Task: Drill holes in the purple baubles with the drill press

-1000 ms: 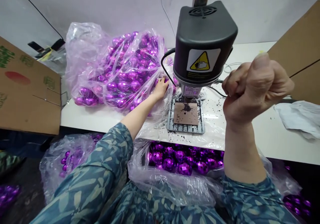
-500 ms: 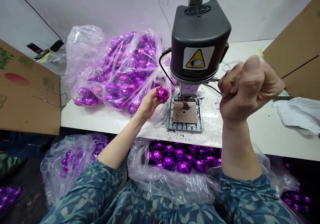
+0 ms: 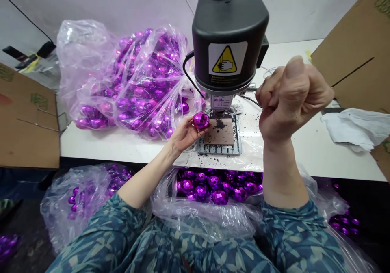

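Observation:
My left hand (image 3: 186, 134) holds a shiny purple faceted ball (image 3: 201, 120) in its fingers, beside the left edge of a brown square plate (image 3: 224, 137). That plate lies on the slotted grey base of a black bench drill press (image 3: 227, 33), with dark shavings scattered over it and a small hole near its middle. The drill's lower end comes down just behind the ball. To the right of the machine, my right hand (image 3: 292, 98) is raised and closed in a fist. Whatever it grips is hidden behind the fingers.
A clear bag (image 3: 82, 53) full of purple balls stands on the white table (image 3: 100, 143) at left. Below the table's front edge, more purple balls (image 3: 219, 196) sit in a plastic-lined container. Cardboard boxes (image 3: 344, 49) flank both sides. White cloth (image 3: 359, 128) lies at right.
My left hand has brought the purple ball right, closer to the drill press and over the edge of its base. My right hand stays closed beside the machine. The whole view has shifted slightly.

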`<action>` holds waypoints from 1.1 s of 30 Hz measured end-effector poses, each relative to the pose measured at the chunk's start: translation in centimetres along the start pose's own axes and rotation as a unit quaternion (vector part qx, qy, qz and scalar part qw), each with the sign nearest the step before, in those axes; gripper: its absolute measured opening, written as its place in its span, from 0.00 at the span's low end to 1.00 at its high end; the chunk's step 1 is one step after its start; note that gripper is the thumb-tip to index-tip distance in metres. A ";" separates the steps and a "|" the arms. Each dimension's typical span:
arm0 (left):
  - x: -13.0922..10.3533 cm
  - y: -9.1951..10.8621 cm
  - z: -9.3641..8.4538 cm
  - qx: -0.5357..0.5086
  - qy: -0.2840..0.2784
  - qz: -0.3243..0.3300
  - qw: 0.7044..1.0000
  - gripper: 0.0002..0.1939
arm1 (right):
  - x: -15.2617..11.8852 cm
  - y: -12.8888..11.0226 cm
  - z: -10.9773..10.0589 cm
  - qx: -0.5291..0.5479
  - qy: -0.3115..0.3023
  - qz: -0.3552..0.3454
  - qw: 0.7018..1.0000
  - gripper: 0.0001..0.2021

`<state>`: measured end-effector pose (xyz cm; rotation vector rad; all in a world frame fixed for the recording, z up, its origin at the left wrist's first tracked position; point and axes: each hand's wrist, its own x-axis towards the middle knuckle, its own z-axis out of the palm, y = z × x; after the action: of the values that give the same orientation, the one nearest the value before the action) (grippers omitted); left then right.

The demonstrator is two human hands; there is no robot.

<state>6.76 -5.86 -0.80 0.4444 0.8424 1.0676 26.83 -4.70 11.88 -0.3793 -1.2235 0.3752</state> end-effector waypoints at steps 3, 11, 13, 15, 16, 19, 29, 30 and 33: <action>0.2 -0.8 -0.6 0.055 -0.007 0.056 0.997 0.17 | -0.2 -0.3 0.1 0.002 0.002 0.007 1.000 0.27; 2.7 -2.6 -1.4 0.202 0.001 0.245 0.948 0.29 | -0.2 0.0 0.1 -0.008 0.015 0.010 1.000 0.31; 3.1 -3.0 -1.2 0.235 -0.018 0.242 0.941 0.29 | -0.2 0.0 0.1 -0.010 0.019 0.003 1.000 0.31; 3.3 -3.3 -1.1 0.259 -0.028 0.233 0.937 0.29 | -0.2 -0.1 0.1 -0.020 0.014 0.007 1.000 0.31; 3.4 -3.4 -1.1 0.267 -0.031 0.231 0.935 0.29 | -0.2 -0.2 0.1 -0.021 0.014 0.010 1.000 0.31; 3.3 -3.6 -1.0 0.284 -0.034 0.231 0.930 0.29 | -0.3 -0.4 0.0 -0.012 0.009 0.013 1.000 0.29; 3.1 -4.2 -0.8 0.386 -0.026 0.257 0.886 0.30 | -0.6 0.0 -0.1 -0.050 0.026 0.035 0.998 0.33; 3.1 -4.4 -0.8 0.396 -0.023 0.265 0.879 0.29 | -0.6 0.1 -0.1 -0.057 0.028 0.040 0.997 0.33; 2.9 -5.0 -0.7 0.409 -0.019 0.288 0.866 0.28 | -0.7 0.0 -0.1 -0.065 0.031 0.044 0.996 0.34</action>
<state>9.78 -5.55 -5.80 1.5071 1.1479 1.1923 26.74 -4.99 11.29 -0.5541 -1.1765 0.3578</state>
